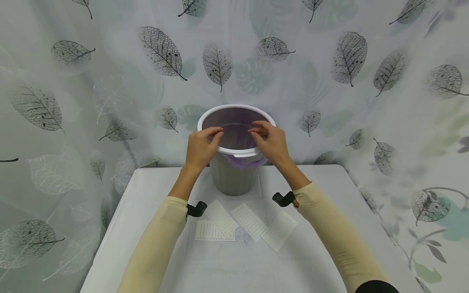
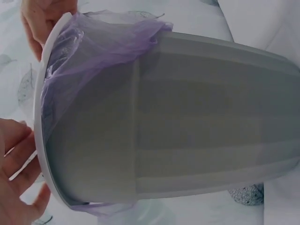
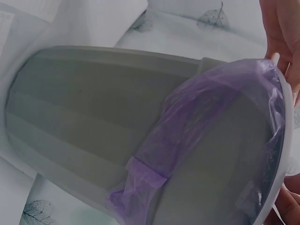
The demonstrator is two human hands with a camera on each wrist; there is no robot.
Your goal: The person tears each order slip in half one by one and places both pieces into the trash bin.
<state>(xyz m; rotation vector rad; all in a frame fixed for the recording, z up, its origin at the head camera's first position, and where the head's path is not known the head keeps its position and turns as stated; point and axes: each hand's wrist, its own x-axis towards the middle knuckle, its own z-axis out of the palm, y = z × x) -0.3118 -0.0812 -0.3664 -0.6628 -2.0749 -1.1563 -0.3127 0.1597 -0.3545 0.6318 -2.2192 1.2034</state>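
A grey-green trash bin (image 1: 234, 179) with a white rim ring (image 1: 234, 106) stands upright. A thin purple trash bag (image 2: 103, 44) hangs out below the ring, bunched on the outside wall. My left hand (image 1: 202, 146) is at the rim's left side, fingers loosely bent and apart, with nothing seen between them. Opposite it, at the right side of the rim, my right hand (image 1: 272, 141) has its thumb and fingers loosely bent over the bin's mouth. No held thing shows there either. In the right wrist view, the rim partly hides the right hand (image 3: 287, 204).
The bin is at the far edge of a white-covered table (image 1: 234, 272). Several lined paper slips (image 1: 249, 221) lie on it in front of the bin, some overlapping. A leaf-patterned curtain (image 1: 234, 49) hangs behind and at both sides.
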